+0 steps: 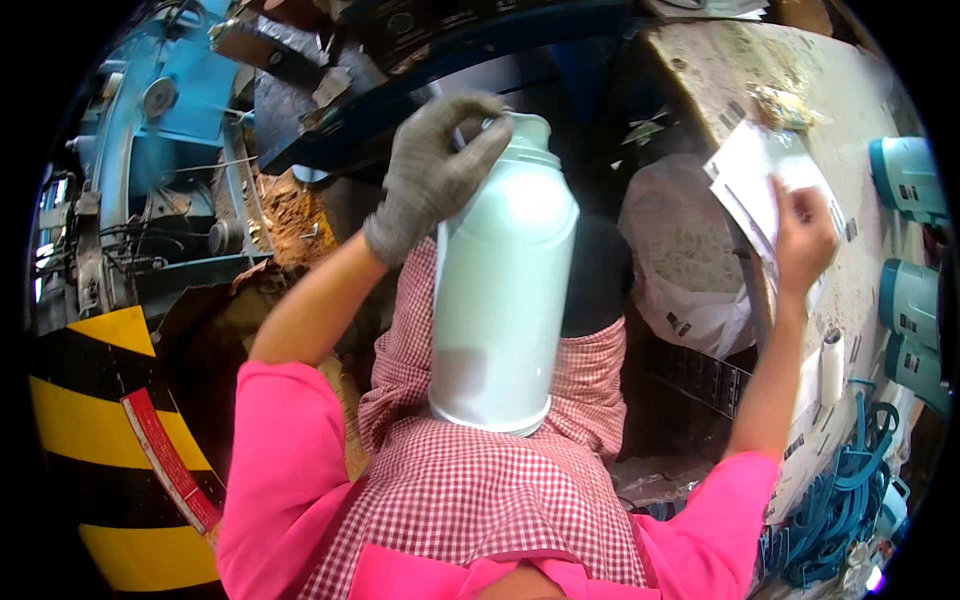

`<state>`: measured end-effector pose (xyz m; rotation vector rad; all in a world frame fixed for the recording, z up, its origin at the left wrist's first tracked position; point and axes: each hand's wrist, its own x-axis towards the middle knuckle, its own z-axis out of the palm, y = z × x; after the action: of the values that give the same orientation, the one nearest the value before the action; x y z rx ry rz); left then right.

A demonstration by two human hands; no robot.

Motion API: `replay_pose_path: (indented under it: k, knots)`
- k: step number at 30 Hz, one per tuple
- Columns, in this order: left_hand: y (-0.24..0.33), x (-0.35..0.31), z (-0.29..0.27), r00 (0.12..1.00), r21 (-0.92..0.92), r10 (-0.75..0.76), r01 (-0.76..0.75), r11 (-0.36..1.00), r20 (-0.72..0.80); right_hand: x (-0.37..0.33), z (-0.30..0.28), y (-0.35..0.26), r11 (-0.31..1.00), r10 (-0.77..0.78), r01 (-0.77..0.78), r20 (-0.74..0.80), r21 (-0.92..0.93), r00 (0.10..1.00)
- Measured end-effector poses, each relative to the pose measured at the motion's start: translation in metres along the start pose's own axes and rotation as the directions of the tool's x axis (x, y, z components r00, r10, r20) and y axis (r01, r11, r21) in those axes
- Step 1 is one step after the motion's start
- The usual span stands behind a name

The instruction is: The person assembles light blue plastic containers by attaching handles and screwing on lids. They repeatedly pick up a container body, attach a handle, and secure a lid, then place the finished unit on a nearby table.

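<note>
A pale mint-green flask body (505, 290) stands on my lap against the checked apron, its narrower neck pointing away from me. My left hand (440, 165), in a grey work glove, is closed round the rim of that neck. Over the table on the right is my bare right hand (805, 235), at a stack of white sheets (748, 170). One of its fingers reaches out across the paper. Blur hides whether the fingers pinch a sheet or only touch it.
Teal-and-white flask parts (912, 300) line the table's right side. Nearby are a white roll (832, 365) and a heap of teal straps (840, 500). A clear plastic bag (690, 255) hangs beside the table. Blue machinery (180, 110) and a yellow-black striped panel (110, 440) are at left.
</note>
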<state>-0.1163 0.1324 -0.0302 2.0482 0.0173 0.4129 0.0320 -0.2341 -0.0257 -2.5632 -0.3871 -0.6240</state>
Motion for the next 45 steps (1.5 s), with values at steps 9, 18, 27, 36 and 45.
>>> replay_pose_path:
  k: [9, 18, 27, 36, 45]
  knots:
    - [-0.004, -0.108, 0.019, 0.955, -0.196, -0.268, 0.242, 0.950, -0.124, -0.158, 0.025, -0.172, 0.395, -0.021, -0.429, 0.475, 0.812, 0.880]
    - [-0.005, -0.111, 0.017, 0.959, -0.201, -0.260, 0.234, 0.951, -0.113, -0.157, 0.027, -0.177, 0.534, 0.044, -0.470, 0.532, 0.703, 0.845]
    - [-0.003, -0.109, 0.013, 0.958, -0.279, -0.282, 0.257, 0.925, -0.053, -0.151, 0.025, -0.173, 0.517, 0.077, -0.565, 0.623, 0.642, 0.778]
    - [-0.002, -0.107, 0.013, 0.977, -0.087, -0.214, 0.213, 0.973, -0.005, -0.146, 0.024, -0.167, 0.586, 0.054, -0.522, 0.613, 0.620, 0.789]
    - [0.073, -0.059, 0.046, 0.963, 0.683, -0.033, -0.166, 0.711, 0.269, -0.013, -0.013, 0.076, 0.983, 0.145, -0.169, -0.251, -0.076, 0.957]
